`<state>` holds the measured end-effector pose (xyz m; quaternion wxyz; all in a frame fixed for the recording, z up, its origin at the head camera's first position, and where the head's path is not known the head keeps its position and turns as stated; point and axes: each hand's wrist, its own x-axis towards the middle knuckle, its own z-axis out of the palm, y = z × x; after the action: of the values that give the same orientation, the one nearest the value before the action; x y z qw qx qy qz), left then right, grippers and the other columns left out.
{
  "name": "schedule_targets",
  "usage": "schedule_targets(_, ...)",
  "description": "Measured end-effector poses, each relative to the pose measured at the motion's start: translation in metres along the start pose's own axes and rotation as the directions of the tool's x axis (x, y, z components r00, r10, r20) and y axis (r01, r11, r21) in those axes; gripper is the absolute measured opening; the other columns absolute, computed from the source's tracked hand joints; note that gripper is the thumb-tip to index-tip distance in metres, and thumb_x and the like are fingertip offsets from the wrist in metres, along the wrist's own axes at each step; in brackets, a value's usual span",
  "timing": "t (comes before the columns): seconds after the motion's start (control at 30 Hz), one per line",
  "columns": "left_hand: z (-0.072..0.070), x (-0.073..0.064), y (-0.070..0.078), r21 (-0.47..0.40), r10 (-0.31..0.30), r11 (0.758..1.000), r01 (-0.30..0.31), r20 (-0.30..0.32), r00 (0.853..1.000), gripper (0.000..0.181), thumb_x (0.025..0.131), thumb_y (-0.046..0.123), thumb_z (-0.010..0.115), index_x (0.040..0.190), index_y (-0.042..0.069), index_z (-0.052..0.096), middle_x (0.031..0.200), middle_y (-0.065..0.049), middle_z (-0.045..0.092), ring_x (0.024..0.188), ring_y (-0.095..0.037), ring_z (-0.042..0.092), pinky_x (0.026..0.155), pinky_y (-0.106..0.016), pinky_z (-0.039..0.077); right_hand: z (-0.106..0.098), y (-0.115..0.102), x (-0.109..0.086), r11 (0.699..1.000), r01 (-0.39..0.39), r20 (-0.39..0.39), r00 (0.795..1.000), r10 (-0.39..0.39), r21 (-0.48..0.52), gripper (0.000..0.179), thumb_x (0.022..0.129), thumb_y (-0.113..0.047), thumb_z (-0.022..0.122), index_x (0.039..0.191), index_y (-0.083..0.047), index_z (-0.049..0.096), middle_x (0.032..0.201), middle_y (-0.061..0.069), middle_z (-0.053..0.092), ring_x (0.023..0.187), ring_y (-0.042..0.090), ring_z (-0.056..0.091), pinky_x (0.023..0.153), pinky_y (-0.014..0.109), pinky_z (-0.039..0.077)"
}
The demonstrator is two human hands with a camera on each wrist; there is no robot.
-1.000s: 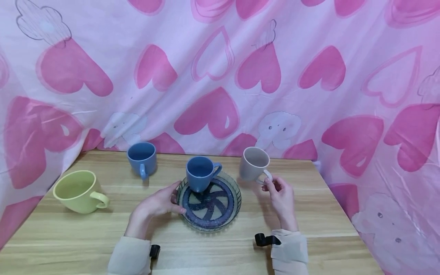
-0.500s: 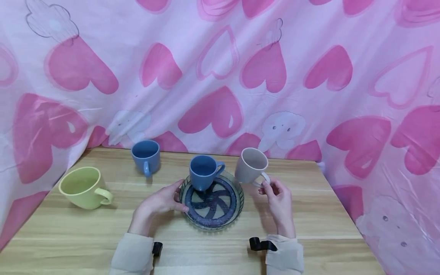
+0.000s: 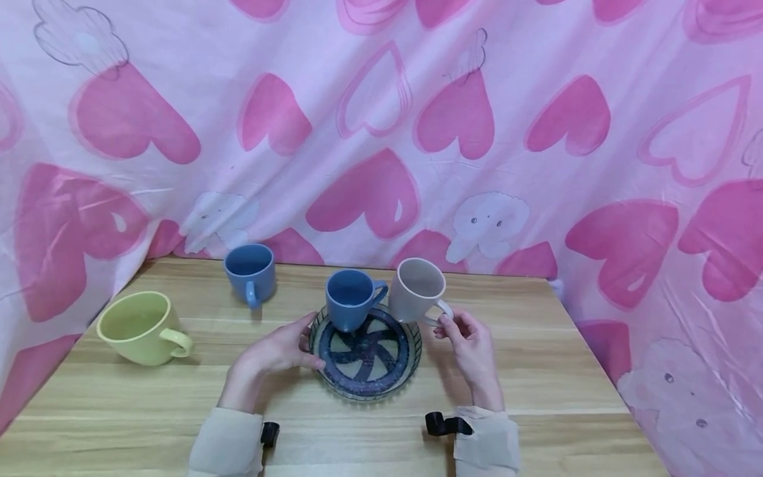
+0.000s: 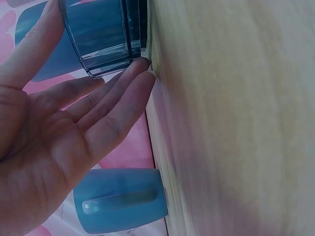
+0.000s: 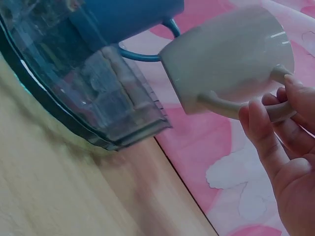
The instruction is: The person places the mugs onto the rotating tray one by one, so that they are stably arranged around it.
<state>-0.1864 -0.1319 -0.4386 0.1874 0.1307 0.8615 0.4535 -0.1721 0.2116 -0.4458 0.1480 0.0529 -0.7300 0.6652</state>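
My right hand (image 3: 471,354) pinches the handle of a pale greyish-pink mug (image 3: 411,295), held tilted over the right rim of a round glass dish (image 3: 411,374). In the right wrist view the mug (image 5: 231,59) hangs above the dish wall (image 5: 133,113), fingers and thumb round its handle. The dish has a dark swirl pattern. My left hand (image 3: 274,351) holds the dish's left side, thumb over the rim and fingers against the outside. A blue mug (image 3: 348,301) stands in the back of the dish, its handle pointing right towards the pale mug.
Another blue mug (image 3: 250,271) stands at the back left of the wooden table (image 3: 334,437). A wide yellow-green cup (image 3: 140,331) sits at the far left, handle to the right. A pink heart-patterned cloth (image 3: 369,192) hangs behind the table.
My right hand has carried the pale mug leftward, from beside the dish to over its right rim. My left hand stays on the dish. The blue mugs and yellow-green cup have not moved.
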Motion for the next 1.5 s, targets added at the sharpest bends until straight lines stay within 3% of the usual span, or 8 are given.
schedule_targets(0.27,-0.002,-0.005,0.0,0.017,0.016,1.0,-0.016,-0.01,1.0,0.098,0.075,0.014,0.086,0.153,0.003,0.027,0.124,-0.018,0.058,0.103,-0.027,0.057,0.093,-0.048,0.048,0.013,0.003,0.002,0.999,0.037,0.102,0.994,-0.038,0.007,0.015,0.094,0.0,0.062,0.105,0.011,0.064,0.088,0.031,0.061,0.074,0.02,0.064,0.07,0.029,0.057)
schedule_targets(0.73,-0.001,0.0,-0.002,0.006,0.034,0.999,-0.034,0.019,0.999,0.1,0.074,0.014,0.086,0.152,0.0,0.025,0.123,-0.02,0.057,0.101,-0.027,0.058,0.09,-0.045,0.049,0.017,0.018,-0.003,0.996,0.075,0.076,0.995,-0.071,-0.045,0.012,0.093,0.002,0.062,0.102,0.01,0.065,0.082,0.023,0.063,0.07,0.02,0.062,0.065,0.03,0.057)
schedule_targets(1.0,-0.001,0.0,-0.001,-0.015,0.049,0.999,-0.049,0.023,0.999,0.1,0.075,0.013,0.086,0.153,0.0,0.025,0.122,-0.02,0.058,0.101,-0.027,0.058,0.09,-0.044,0.049,0.019,0.023,-0.003,0.994,0.083,0.062,0.995,-0.079,-0.07,0.013,0.093,0.0,0.063,0.103,0.008,0.067,0.083,0.025,0.063,0.071,0.027,0.062,0.066,0.037,0.057)
schedule_targets(1.2,-0.002,-0.002,0.001,-0.017,0.03,0.999,-0.03,0.021,0.999,0.1,0.075,0.013,0.085,0.153,0.0,0.024,0.125,-0.021,0.057,0.102,-0.028,0.058,0.093,-0.047,0.048,0.021,0.021,-0.001,0.996,0.053,0.062,0.997,-0.048,-0.073,0.014,0.094,0.001,0.061,0.105,0.008,0.066,0.083,0.026,0.063,0.072,0.03,0.062,0.065,0.031,0.057)
schedule_targets(1.43,-0.002,-0.003,0.001,0.0,0.022,1.0,-0.022,0.017,1.0,0.101,0.075,0.015,0.086,0.154,0.001,0.023,0.126,-0.021,0.057,0.103,-0.028,0.057,0.092,-0.046,0.048,0.025,0.005,-0.004,0.996,0.027,0.083,0.996,-0.02,-0.083,0.014,0.095,0.003,0.059,0.106,0.01,0.065,0.086,0.033,0.06,0.076,0.046,0.059,0.065,0.025,0.055)
schedule_targets(1.5,-0.001,-0.002,0.0,0.006,0.017,1.0,-0.017,0.013,1.0,0.101,0.075,0.015,0.086,0.154,0.001,0.023,0.126,-0.02,0.057,0.102,-0.028,0.057,0.092,-0.045,0.048,0.025,0.006,-0.004,0.996,0.032,0.085,0.996,-0.025,-0.089,0.015,0.096,0.002,0.059,0.106,0.01,0.065,0.085,0.032,0.06,0.075,0.043,0.059,0.064,0.024,0.054)
